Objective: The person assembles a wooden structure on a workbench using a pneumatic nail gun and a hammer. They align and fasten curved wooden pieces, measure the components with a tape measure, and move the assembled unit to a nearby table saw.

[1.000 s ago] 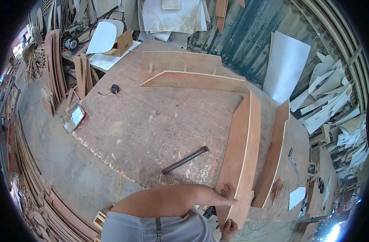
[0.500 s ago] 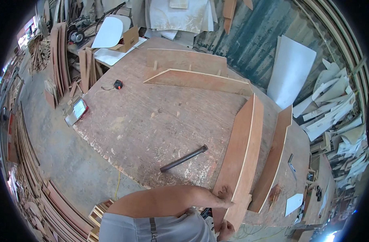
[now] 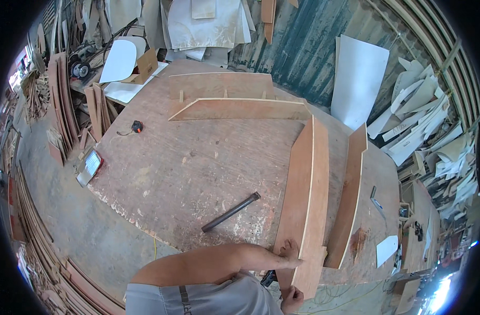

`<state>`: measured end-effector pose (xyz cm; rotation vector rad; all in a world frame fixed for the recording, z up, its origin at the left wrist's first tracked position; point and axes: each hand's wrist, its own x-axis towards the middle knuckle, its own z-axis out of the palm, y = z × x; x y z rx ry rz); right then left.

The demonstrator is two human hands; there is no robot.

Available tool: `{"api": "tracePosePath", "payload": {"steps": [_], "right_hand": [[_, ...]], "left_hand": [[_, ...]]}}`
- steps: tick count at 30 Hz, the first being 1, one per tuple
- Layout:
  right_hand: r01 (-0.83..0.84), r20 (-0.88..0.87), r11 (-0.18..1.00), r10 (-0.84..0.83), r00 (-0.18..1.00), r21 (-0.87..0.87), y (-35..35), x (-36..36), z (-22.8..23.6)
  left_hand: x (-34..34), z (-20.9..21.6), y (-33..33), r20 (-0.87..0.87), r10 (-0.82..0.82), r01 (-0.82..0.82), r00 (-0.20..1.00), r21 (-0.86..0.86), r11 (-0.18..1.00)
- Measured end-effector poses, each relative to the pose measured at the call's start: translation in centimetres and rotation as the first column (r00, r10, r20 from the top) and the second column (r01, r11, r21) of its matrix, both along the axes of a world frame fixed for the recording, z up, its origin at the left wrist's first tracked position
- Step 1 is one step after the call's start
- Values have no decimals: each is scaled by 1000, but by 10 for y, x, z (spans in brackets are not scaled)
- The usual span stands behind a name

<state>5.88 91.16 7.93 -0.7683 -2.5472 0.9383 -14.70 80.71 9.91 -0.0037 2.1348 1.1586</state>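
Note:
A long plywood piece [image 3: 319,173] runs away from me at the near right of the worktable, a pale edge strip along its length. My left hand [image 3: 289,254] lies on its left-hand board [image 3: 294,194], fingers spread and pressed down near the pale edge. Closer to me, my right hand [image 3: 292,300] has its fingers curled on the near end of the same piece; part of this hand is hidden by the board and picture edge. Left of the piece, a dark metal bar [image 3: 231,212] with a thicker far end rests on the table.
Another plywood assembly [image 3: 240,109] stands across the far side of the table [image 3: 198,157], and a narrow one [image 3: 347,202] to the right. A tape measure [image 3: 137,126] lies far left, a clipboard [image 3: 91,165] at the left edge. A square tool [image 3: 376,198] is at right.
The view has swung slightly, so the table and boards sit further left in the picture. Both hands keep their places on the plywood piece.

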Motion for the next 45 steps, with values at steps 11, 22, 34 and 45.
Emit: {"api": "tracePosePath", "payload": {"steps": [11,22,34,45], "right_hand": [[142,240,782,10,971,-607,44,-37,19],[159,95,976,-146,985,-147,10,-19,7],[16,-80,970,4,997,243,-16,-8,4],[74,76,971,-59,995,-226,31,-6,-6]], "left_hand": [[4,-15,3,7,31,-31,999,-36,999],[5,-13,9,6,-1,1,1000,-11,1000],[2,-19,13,3,-56,56,998,-34,998],[6,-33,17,-90,-29,26,996,-36,999]]}}
